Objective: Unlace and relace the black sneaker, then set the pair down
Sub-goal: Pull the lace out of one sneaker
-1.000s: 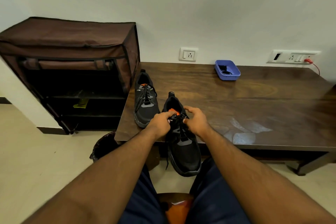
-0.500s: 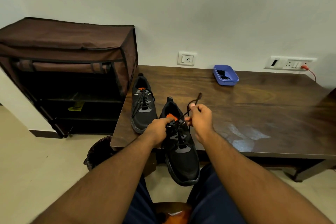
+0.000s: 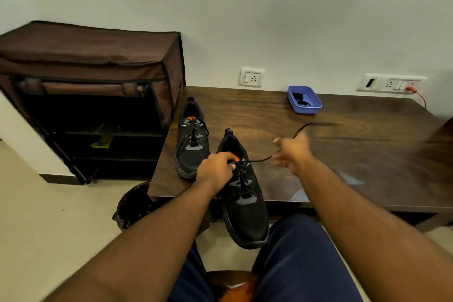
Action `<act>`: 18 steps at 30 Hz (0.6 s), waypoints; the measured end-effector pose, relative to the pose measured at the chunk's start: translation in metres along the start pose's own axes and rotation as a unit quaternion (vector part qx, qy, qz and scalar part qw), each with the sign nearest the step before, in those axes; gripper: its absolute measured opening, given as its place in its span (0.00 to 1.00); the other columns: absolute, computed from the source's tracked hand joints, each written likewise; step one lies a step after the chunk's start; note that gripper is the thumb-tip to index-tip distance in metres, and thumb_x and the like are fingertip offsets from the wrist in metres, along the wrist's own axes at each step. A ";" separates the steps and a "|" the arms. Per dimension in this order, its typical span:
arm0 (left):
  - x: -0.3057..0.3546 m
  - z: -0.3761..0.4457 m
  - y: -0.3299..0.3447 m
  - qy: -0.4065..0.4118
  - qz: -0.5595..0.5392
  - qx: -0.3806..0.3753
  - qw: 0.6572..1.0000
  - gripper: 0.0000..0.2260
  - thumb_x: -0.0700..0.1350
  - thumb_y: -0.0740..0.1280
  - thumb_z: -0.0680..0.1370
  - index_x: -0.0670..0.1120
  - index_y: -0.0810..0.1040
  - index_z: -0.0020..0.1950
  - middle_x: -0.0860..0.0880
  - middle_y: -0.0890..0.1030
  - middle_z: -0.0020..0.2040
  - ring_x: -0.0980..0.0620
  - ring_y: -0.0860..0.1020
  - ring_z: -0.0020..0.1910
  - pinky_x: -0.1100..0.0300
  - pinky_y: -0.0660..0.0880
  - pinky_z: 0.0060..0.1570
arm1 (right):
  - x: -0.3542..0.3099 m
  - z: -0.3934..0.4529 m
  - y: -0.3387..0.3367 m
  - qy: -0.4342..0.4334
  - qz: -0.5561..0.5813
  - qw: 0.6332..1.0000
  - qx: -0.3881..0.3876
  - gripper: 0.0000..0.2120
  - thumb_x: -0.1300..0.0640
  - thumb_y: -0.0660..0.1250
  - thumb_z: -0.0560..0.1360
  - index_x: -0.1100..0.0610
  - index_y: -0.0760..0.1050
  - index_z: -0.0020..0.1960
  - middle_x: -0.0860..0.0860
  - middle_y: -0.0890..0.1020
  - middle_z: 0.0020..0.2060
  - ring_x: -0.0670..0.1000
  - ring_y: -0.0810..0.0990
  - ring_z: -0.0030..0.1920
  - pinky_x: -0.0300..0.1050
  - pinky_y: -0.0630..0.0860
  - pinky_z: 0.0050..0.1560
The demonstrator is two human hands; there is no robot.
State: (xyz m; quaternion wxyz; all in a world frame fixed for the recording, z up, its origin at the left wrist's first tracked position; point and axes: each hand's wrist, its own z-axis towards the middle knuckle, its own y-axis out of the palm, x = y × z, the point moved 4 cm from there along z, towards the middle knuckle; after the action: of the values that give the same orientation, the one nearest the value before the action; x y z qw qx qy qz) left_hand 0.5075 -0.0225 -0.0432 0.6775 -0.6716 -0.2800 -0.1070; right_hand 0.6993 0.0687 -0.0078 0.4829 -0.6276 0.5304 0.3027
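A black sneaker with an orange tongue tab hangs over the near edge of the dark wooden table, toe toward me. My left hand grips it at the tongue and top eyelets. My right hand, blurred by motion, is out to the right of the shoe and pulls a black lace taut from the top eyelets; the lace's free end whips above the hand. The second black sneaker stands laced on the table's left end, apart from both hands.
A blue tray holding dark items sits at the table's back near the wall sockets. A brown fabric shoe rack stands left of the table. A dark bin sits on the floor below the table's corner.
My right hand has swung out to the right and away from the shoe, drawing the lace out long. My left hand stays gripping the tongue area.
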 end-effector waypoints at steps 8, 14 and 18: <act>0.009 -0.004 0.003 0.058 0.000 0.052 0.997 0.13 0.48 0.62 0.80 0.56 0.79 0.62 0.49 0.83 0.54 0.46 0.81 0.53 0.50 0.78 0.53 | 0.057 -0.036 0.072 -0.208 -0.100 0.965 -0.125 0.22 0.67 0.67 0.75 0.54 0.74 0.67 0.48 0.81 0.56 0.44 0.78 0.56 0.29 0.74 0.51; -0.001 -0.009 0.016 -0.049 -0.167 0.071 0.982 0.06 0.47 0.61 0.80 0.53 0.77 0.54 0.51 0.82 0.51 0.48 0.79 0.50 0.54 0.72 0.45 | 0.044 -0.029 0.076 -0.298 -0.241 0.918 -0.107 0.09 0.63 0.68 0.74 0.54 0.81 0.51 0.48 0.78 0.50 0.46 0.76 0.52 0.40 0.72 0.55; -0.002 -0.004 0.015 -0.091 -0.241 0.010 0.966 0.09 0.47 0.58 0.79 0.48 0.78 0.47 0.47 0.81 0.55 0.44 0.77 0.54 0.49 0.71 0.52 | 0.033 -0.017 0.079 -0.278 -0.285 0.901 -0.171 0.09 0.67 0.66 0.73 0.53 0.73 0.42 0.51 0.75 0.47 0.50 0.75 0.48 0.45 0.73 0.51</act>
State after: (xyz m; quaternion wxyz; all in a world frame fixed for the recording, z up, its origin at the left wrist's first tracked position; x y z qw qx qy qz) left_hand 0.5152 -0.0261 -0.0570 0.6102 -0.5843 -0.4951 -0.2030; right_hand 0.6300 0.0424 -0.0536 0.5612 -0.7154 0.1130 0.4006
